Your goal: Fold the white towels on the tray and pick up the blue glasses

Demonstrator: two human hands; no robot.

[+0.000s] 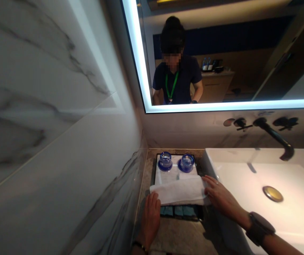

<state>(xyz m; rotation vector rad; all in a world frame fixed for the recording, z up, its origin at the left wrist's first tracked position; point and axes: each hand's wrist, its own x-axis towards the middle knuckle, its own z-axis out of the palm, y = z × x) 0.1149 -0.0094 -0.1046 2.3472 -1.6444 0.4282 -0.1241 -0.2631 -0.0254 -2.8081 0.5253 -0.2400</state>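
A veined marble wall is rising at left, and a lit-edged mirror is hanging above the bench. A white basin is crowding the right side, near a tray. A folded white cloth is lying across the tray, looking long, narrow and slightly creased. The left hand and right hand, apart, are touching its opposite ends; whether they are gripping, I cannot tell. Two blue-tinted glasses are standing behind it; teal packets are showing in front.
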